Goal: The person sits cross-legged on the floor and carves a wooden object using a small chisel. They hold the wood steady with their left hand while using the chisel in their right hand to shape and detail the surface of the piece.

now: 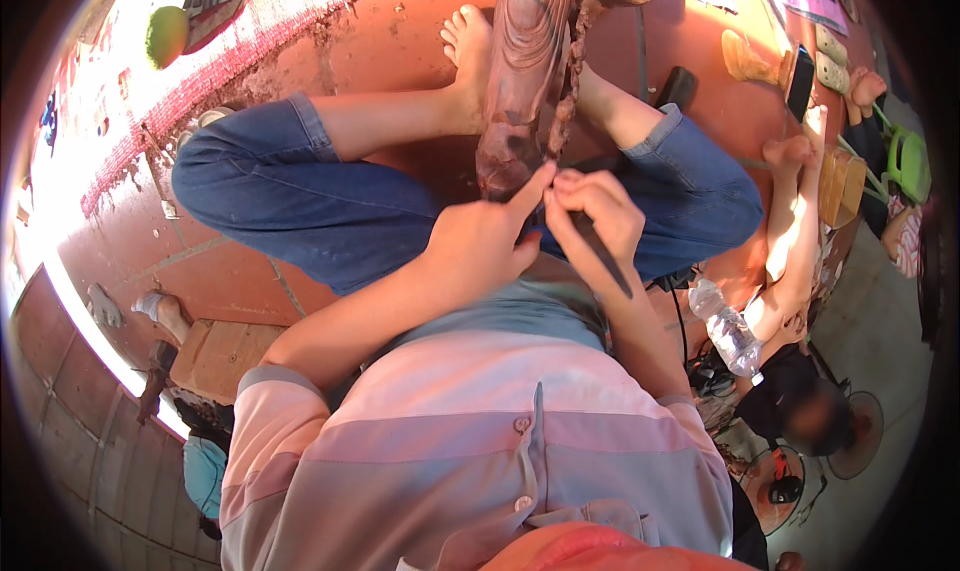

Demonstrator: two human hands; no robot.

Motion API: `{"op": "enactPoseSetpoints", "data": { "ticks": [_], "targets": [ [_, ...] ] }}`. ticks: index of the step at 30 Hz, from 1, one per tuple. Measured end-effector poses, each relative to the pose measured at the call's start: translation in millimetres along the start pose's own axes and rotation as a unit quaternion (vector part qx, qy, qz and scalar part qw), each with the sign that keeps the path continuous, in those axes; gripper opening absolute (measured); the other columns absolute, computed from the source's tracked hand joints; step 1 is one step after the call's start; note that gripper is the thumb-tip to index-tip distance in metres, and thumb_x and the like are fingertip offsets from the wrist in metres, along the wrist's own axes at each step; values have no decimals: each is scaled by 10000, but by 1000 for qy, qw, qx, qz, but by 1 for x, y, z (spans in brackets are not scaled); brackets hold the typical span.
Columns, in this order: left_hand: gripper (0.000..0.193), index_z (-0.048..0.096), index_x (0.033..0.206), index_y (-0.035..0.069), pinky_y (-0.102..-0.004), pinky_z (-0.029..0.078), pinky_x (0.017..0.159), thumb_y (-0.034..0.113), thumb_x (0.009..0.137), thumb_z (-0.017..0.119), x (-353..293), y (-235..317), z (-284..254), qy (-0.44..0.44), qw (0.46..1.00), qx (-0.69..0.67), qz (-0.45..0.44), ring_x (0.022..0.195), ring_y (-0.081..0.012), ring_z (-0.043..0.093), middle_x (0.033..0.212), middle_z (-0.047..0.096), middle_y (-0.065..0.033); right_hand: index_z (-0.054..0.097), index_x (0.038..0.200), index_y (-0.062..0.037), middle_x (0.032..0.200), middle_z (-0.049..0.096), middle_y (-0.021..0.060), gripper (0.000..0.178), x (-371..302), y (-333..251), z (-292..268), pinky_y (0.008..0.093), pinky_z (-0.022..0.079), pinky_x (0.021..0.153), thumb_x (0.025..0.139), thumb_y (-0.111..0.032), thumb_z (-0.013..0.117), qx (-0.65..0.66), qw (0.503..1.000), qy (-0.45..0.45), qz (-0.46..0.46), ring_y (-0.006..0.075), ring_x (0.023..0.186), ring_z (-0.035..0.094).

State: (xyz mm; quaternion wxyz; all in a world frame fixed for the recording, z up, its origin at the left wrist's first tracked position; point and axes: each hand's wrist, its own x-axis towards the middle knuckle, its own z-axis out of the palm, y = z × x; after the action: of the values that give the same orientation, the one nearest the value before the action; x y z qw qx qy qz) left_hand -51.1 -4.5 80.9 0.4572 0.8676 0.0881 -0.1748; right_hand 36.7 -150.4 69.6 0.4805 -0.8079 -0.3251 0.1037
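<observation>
A reddish-brown carved wooden figure (530,46) with draped folds lies lengthwise between my bent legs, its rounded end toward me. My left hand (478,239) is at that near end, closed against it; the index finger stretches along the wood and the thumb is lower, while the other fingers are mostly hidden. Close beside it, my right hand (605,211) pinches a slim dark tool (608,261) whose flat tail runs back along the wrist. The tool's working tip, by my left fingertip at the carving's edge, is too small to make out.
Red floor tiles (215,281) surround my crossed legs. At upper left, a green fruit (167,37) is by a pink woven mat (235,61). A crumpled plastic bottle (728,329) is at right. Wooden blocks (215,359) and other seated people (800,401) are nearby.
</observation>
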Motion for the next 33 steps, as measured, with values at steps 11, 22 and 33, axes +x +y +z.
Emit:
{"op": "enactPoseSetpoints", "data": {
  "ticks": [11,22,33],
  "targets": [
    [774,291,1482,132,-387,503,491,199,798,647,-7,1,2,-31,1000,-3,-3,500,-287,607,575,606,-90,622,728,3,754,636,113,133,6,-10,-11,257,517,659,716,51,745,35,995,-39,90,177,748,673],
    [761,318,1470,158,-410,521,511,211,787,649,5,7,0,-18,1000,0,-1,519,-311,619,583,612,-104,622,729,22,748,637,104,117,11,-3,-14,262,512,670,730,53,735,46,995,2,88,159,748,659],
    [751,326,1464,131,-414,517,512,208,787,644,-2,3,6,-25,1000,13,10,515,-323,612,583,595,-156,625,746,22,801,643,114,116,-5,6,-12,260,521,688,732,62,733,33,999,-20,37,173,767,670]
  ]
}}
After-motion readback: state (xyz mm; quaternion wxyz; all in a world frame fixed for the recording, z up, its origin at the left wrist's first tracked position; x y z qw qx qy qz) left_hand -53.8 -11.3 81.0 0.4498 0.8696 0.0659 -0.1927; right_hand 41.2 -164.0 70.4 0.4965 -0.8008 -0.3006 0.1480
